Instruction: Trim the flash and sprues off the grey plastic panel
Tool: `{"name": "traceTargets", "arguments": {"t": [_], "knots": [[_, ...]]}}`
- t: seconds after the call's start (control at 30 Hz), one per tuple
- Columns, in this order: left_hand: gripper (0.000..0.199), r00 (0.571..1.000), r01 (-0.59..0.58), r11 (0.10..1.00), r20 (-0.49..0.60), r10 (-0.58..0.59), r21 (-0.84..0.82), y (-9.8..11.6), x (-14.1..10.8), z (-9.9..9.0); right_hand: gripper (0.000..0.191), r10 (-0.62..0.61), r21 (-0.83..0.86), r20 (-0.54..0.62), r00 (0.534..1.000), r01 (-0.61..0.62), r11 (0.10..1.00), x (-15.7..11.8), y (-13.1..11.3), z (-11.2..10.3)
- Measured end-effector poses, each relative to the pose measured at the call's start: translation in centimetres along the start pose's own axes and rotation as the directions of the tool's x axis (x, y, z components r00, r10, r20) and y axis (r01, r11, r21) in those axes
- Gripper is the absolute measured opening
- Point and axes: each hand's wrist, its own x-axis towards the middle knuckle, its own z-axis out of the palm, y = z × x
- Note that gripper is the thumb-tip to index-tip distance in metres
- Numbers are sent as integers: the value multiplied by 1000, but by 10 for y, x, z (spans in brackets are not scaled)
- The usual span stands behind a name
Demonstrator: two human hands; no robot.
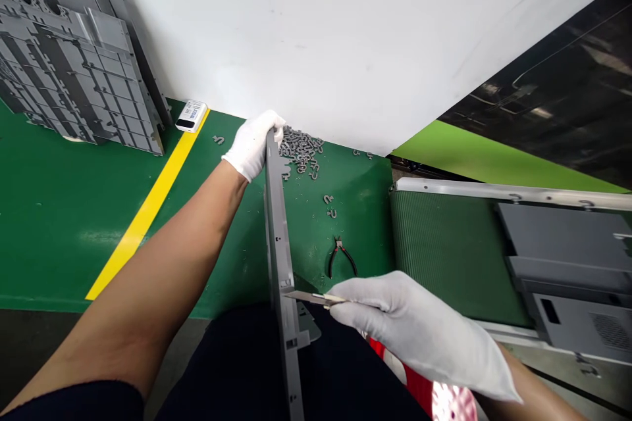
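**L hand** [254,145]: white-gloved, clenching top end of long grey plastic panel [275,230].
**R hand** [399,322]: white-gloved, grasping flat metal blade [313,298], tip touching panel's edge.
**Panel**: hanging lengthwise between hands, over near edge of green worktop [49,256].
**Worktop**: pile of grey plastic clips [300,150] lying at far edge, red-and-black pliers [340,258] lying just beside panel.

Grey panel [278,223] blocks passage between left hand [253,145] and right hand [409,332]
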Motion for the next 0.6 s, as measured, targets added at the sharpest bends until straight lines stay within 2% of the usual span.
{"name": "traceTargets", "arguments": {"t": [0.17, 0.23, 0.33, 0.47, 0.6], "knots": [[35, 999, 46, 995, 11, -45, -87, 0, 0, -1, 39, -115, -33, 6, 993, 115, 993, 1, -4, 2], [36, 999, 46, 994, 17, -44, -96, -2, 1, -2, 35, -161, -120, -25, 987, 157, 980, 0, -6, 3], [35, 1000, 6, 998, 8, -6, -56, -3, 3, -2, 31, -160, -335, -64, 985, 130, 933, 1, -11, 5], [35, 1000, -18, 1000, 15, 18, -9, -4, 4, -3, 41, -173, -539, -109, 979, 88, 837, 6, -12, 13], [42, 1000, -16, 999, 26, 17, -35, -6, 4, -4, 45, -278, -697, -220, 935, 49, 715, 11, -8, 22]]}}
